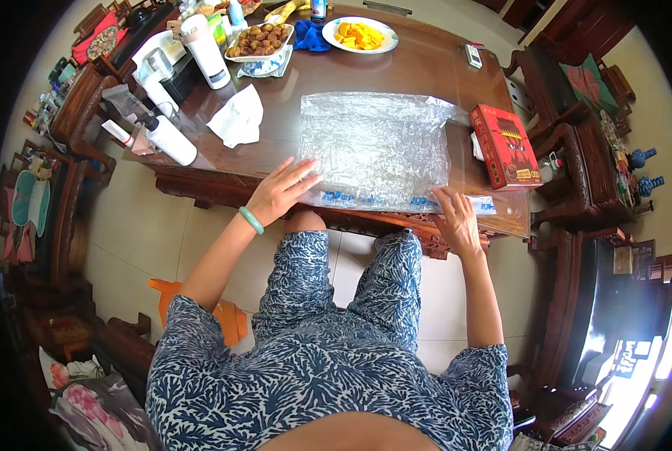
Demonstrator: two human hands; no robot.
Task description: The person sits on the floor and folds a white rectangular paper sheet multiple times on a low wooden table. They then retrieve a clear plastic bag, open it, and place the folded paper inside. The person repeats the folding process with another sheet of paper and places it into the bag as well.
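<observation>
A clear crinkled plastic bag point(375, 146) lies spread flat on the dark wooden table point(290, 121). Along its near edge runs a strip with blue print. My left hand point(282, 191), with a green bangle on the wrist, rests at the bag's near left corner with fingers spread. At the near right edge my right hand point(458, 220) touches the printed strip, its fingertips down on the plastic. Whether either hand pinches the film cannot be made out. A red printed box point(506, 146) lies right of the bag.
Left of the bag are a crumpled white tissue point(237, 118), a white pump bottle point(169, 138) and a white thermos point(206, 51). Farther back sit a tray of round brown fruit point(261, 42), a plate of cut yellow fruit point(360, 35), a blue cloth point(312, 36) and a remote control point(473, 56).
</observation>
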